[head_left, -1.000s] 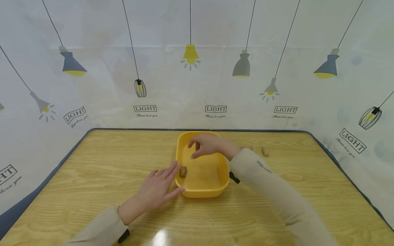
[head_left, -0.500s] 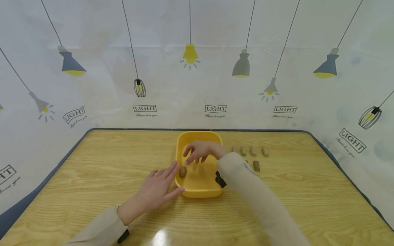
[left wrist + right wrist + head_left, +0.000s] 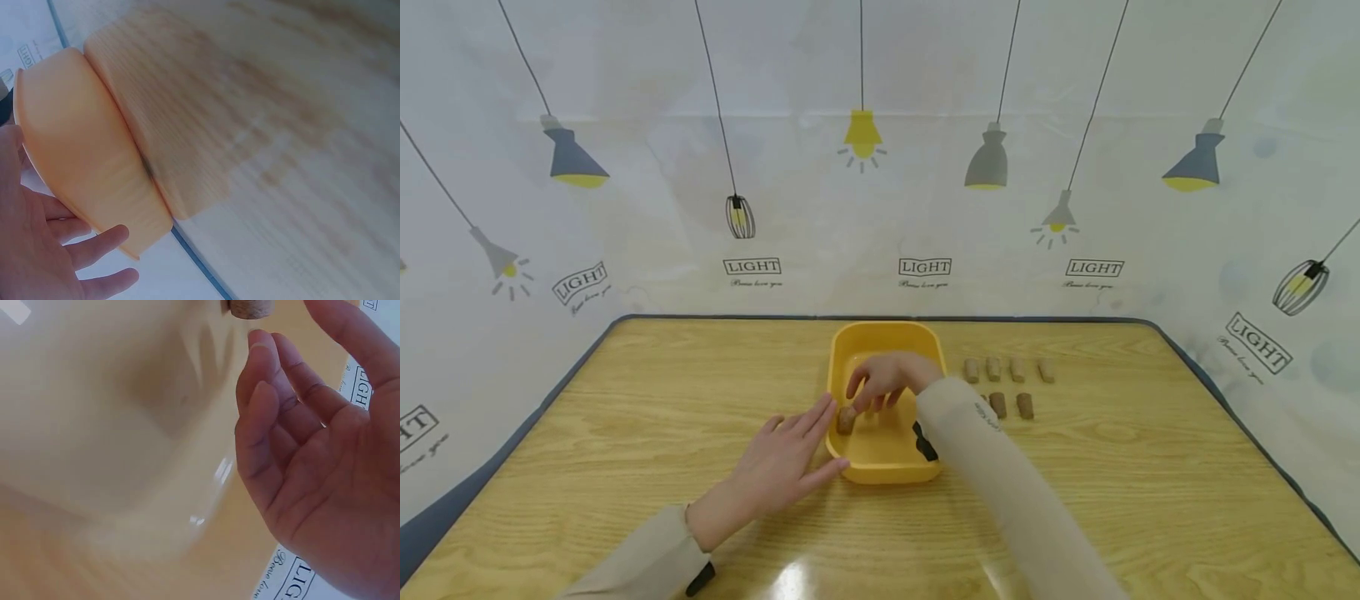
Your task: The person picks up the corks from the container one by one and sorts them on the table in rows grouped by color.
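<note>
In the head view, a yellow plastic bin [image 3: 886, 475] stands on the wooden table, with one brown cork [image 3: 846, 422] inside against its left wall. My left hand [image 3: 781, 462] rests at the bin's left rim, its fingers extended; the left wrist view shows them spread along the bin's outer wall [image 3: 100, 150]. My right hand [image 3: 886, 377] reaches into the bin, fingertips right at the cork. From the right wrist, thumb and fingers stand apart close to the cork [image 3: 251, 307], with nothing between them.
Right of the bin, corks lie in two rows on the table: several lighter ones [image 3: 1017, 370] at the back and darker ones [image 3: 1025, 406] in front, partly hidden by the right sleeve [image 3: 992, 467]. A patterned backdrop [image 3: 820, 217] rises behind the table's far edge.
My right hand has moved left and down inside the bin to the cork, and the sleeve has uncovered the corks on the right. My left hand has stayed at the rim.
</note>
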`<state>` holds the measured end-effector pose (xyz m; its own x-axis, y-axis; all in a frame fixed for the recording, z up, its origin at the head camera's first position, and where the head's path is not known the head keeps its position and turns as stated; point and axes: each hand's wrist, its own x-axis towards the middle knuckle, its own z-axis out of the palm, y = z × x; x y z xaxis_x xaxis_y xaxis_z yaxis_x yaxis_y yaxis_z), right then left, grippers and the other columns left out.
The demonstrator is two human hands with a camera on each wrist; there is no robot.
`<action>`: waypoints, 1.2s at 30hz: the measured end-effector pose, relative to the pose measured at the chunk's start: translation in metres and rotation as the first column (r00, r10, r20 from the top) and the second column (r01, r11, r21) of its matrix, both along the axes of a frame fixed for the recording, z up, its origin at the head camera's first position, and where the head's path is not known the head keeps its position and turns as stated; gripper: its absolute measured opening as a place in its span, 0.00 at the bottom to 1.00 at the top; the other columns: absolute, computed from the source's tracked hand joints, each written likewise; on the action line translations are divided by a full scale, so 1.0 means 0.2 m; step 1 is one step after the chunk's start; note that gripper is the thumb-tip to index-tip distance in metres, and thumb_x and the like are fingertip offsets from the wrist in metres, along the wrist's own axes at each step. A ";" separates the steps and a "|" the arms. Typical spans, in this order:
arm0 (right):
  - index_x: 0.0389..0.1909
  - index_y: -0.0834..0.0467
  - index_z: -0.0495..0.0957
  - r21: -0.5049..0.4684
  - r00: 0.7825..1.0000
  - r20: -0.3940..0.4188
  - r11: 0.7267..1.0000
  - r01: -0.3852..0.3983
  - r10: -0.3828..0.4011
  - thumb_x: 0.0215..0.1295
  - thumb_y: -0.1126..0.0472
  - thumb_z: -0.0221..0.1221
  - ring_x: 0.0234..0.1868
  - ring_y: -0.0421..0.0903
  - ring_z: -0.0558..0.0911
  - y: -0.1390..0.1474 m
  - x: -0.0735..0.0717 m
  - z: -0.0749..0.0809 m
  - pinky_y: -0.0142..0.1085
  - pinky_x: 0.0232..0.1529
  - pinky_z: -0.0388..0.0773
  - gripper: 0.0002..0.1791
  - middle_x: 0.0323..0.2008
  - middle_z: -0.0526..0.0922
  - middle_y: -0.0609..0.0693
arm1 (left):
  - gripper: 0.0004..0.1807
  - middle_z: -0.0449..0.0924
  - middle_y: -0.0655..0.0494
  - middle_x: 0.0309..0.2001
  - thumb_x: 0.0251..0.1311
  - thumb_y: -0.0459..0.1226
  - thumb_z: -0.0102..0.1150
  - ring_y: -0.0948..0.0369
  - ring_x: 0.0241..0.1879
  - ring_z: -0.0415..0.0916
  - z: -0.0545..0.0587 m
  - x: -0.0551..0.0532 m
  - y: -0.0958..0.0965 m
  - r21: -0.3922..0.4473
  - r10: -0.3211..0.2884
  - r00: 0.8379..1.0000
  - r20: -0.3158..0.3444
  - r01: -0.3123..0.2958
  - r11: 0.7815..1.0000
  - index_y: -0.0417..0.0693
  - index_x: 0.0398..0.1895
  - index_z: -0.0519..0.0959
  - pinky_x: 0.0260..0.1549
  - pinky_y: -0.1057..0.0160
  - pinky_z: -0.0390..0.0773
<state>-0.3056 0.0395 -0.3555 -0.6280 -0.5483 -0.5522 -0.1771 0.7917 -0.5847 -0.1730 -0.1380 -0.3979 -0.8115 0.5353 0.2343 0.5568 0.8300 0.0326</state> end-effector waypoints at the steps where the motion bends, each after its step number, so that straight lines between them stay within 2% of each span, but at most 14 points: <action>1: 0.44 0.54 0.73 0.002 1.000 0.003 1.000 -0.004 0.004 0.50 0.53 0.64 0.36 0.47 0.75 0.00 0.00 -0.01 0.39 0.40 0.73 0.20 0.34 0.77 0.51 | 0.42 0.53 0.50 0.65 0.58 0.63 0.31 0.50 0.50 0.68 0.00 0.00 0.00 -0.001 0.001 1.000 0.000 -0.001 1.000 0.42 0.65 0.56 0.49 0.46 0.61; 9: 0.42 0.51 0.71 0.044 0.999 0.028 0.998 -0.038 0.037 0.49 0.50 0.64 0.35 0.45 0.74 0.00 0.01 -0.05 0.38 0.41 0.71 0.20 0.34 0.77 0.50 | 0.42 0.53 0.50 0.65 0.58 0.63 0.32 0.50 0.50 0.68 0.00 0.00 0.00 0.007 0.000 1.000 -0.011 0.000 1.000 0.42 0.65 0.57 0.49 0.46 0.60; 14: 0.41 0.51 0.71 0.064 0.999 0.030 0.997 -0.036 0.034 0.48 0.51 0.65 0.31 0.45 0.73 -0.01 0.01 -0.08 0.37 0.37 0.70 0.20 0.31 0.75 0.51 | 0.42 0.52 0.51 0.65 0.58 0.63 0.31 0.50 0.51 0.68 0.00 0.00 0.00 -0.003 0.005 1.000 0.003 -0.005 1.000 0.43 0.66 0.55 0.49 0.46 0.61; 22: 0.40 0.52 0.70 0.084 0.997 -0.034 0.995 -0.060 0.063 0.47 0.51 0.65 0.27 0.43 0.71 -0.03 0.02 -0.10 0.33 0.31 0.70 0.21 0.28 0.72 0.49 | 0.42 0.52 0.51 0.65 0.58 0.63 0.32 0.50 0.51 0.67 0.00 0.00 0.00 -0.003 0.005 1.000 0.011 -0.005 1.000 0.43 0.66 0.53 0.49 0.46 0.61; 28: 0.38 0.52 0.70 0.118 0.998 -0.040 0.992 -0.038 0.043 0.45 0.50 0.67 0.25 0.42 0.70 -0.06 0.03 -0.09 0.31 0.28 0.68 0.21 0.24 0.71 0.48 | 0.41 0.53 0.51 0.65 0.58 0.63 0.32 0.50 0.51 0.67 0.00 0.00 0.00 -0.001 0.002 1.000 0.005 -0.002 1.000 0.43 0.66 0.55 0.48 0.46 0.61; 36: 0.38 0.53 0.71 0.099 1.000 -0.023 0.995 -0.009 0.012 0.47 0.53 0.66 0.27 0.44 0.71 -0.06 0.01 -0.11 0.33 0.30 0.69 0.19 0.27 0.73 0.49 | 0.41 0.53 0.51 0.65 0.59 0.63 0.33 0.50 0.50 0.68 0.00 0.00 0.00 -0.003 -0.003 1.000 -0.011 0.003 1.000 0.43 0.66 0.54 0.48 0.46 0.62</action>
